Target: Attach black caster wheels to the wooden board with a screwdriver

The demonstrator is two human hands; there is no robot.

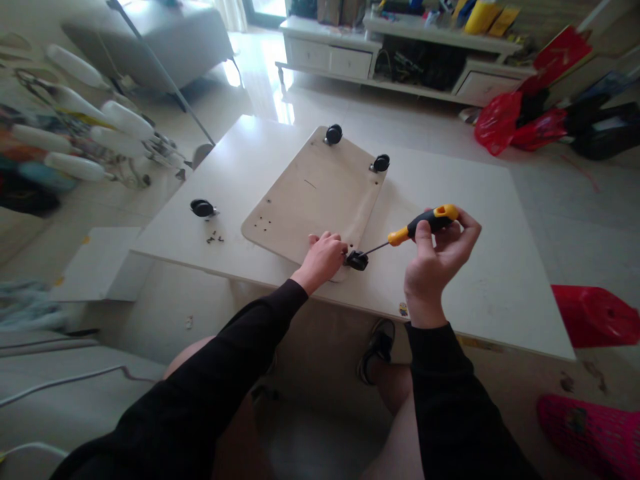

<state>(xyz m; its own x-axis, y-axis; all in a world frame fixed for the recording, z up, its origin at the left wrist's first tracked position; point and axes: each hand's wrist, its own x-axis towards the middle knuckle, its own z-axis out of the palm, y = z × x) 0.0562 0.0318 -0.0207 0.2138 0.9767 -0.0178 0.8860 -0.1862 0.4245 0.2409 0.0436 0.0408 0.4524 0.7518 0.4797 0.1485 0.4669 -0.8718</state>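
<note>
A pale board [310,193] with rounded corners lies on the white table. Black caster wheels [333,135] sit at its two far corners, and another caster [357,260] is at the near right corner. My right hand [440,257] grips a yellow and black screwdriver [417,225], whose shaft slants down to the near caster; its tip is hidden there. My left hand [324,259] rests on the board beside that caster, fingers curled against it; what they pinch is hidden. A loose caster [202,208] and several small screws [215,237] lie on the table at left.
The white table [465,287] stands over a shiny tiled floor. A white cabinet [330,57] is beyond it, with red bags [500,123] at right. A red stool-like object [597,317] stands by the right edge. A white box [103,263] is at left.
</note>
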